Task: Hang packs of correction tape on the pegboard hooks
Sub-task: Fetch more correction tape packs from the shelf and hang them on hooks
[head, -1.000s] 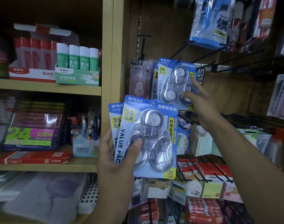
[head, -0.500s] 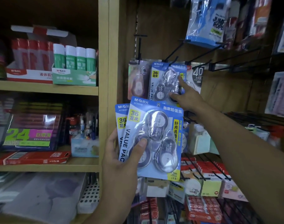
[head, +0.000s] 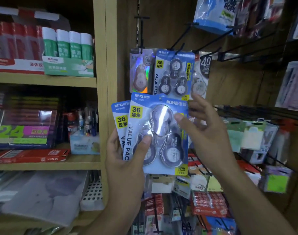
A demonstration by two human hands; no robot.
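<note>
A blue three-piece pack of correction tape [head: 174, 73] hangs on a black pegboard hook [head: 176, 47] against the wooden back panel. Just below it, my left hand [head: 126, 165] grips two more such packs fanned out, the front pack [head: 159, 134] over the back pack [head: 120, 116], with its thumb pressed on the front blister. At the front pack's right edge is my right hand [head: 207, 131], fingers spread and relaxed. Its thumb tip touches the blister and its fingertips are just under the hung pack.
A single-tape pack [head: 139, 72] and a "40" pack [head: 201, 77] hang on either side of the hung pack. Long bare black hooks [head: 246, 48] stick out to the right. A wooden upright [head: 106, 82] divides off shelves with glue sticks [head: 68, 46]. Sticky notes [head: 250, 138] hang lower right.
My right hand has let go of the pack now hanging on the hook and dropped down to the front pack in my left hand. The left hand has raised its packs slightly.
</note>
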